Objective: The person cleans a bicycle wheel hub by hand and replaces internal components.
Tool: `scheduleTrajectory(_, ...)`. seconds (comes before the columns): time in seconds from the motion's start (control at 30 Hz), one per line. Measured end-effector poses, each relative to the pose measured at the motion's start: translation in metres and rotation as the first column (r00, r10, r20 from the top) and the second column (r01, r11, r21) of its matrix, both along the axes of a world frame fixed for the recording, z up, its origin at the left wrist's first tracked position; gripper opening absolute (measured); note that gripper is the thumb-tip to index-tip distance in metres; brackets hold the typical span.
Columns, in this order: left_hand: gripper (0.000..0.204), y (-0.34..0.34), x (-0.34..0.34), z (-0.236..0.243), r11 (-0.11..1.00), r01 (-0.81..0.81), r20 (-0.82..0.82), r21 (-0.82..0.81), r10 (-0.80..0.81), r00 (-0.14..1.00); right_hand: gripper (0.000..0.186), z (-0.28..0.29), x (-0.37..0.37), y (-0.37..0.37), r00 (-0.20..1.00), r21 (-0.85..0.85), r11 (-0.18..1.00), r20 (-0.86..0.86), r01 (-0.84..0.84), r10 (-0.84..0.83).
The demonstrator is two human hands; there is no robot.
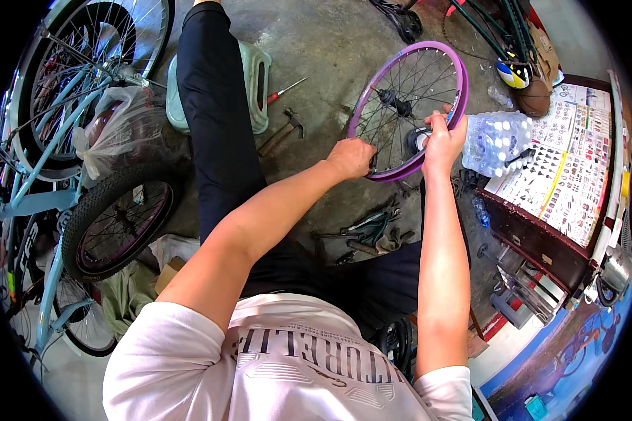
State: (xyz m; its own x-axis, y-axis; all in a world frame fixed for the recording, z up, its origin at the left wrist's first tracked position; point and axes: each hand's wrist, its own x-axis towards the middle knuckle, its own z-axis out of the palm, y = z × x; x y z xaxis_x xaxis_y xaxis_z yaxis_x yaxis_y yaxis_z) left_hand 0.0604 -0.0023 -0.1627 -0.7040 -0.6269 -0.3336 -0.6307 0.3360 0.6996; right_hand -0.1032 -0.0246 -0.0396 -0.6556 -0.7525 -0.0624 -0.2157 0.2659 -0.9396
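Note:
A purple bicycle wheel with black spokes and a black hub is tilted up in front of me, with no tyre on it. My left hand is closed on the lower left of its rim. On the right side of the rim, my right hand grips with the fingers over the edge. A round grey and white object shows beside my right hand, partly behind the spokes; its kind is unclear. On the floor to the left lie a hammer and a red-handled screwdriver.
A pale green plastic stool stands beyond my left leg. Bicycles and a knobbly-tyred wheel crowd the left. Several hand tools lie between my legs. Packed water bottles and a dark cabinet are on the right.

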Motion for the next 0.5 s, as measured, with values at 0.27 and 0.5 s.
scheduleTrajectory(0.27,0.023,0.000,-0.005,0.000,0.998,-0.023,0.057,0.066,0.019,0.998,0.026,0.000,0.002,0.002,1.000,0.007,1.000,-0.006,0.012,-0.012)
scheduleTrajectory(0.5,0.025,-0.002,-0.001,-0.006,0.996,-0.013,0.047,0.093,0.008,0.999,0.026,0.000,0.002,0.007,0.999,-0.002,1.000,0.046,0.020,-0.020)
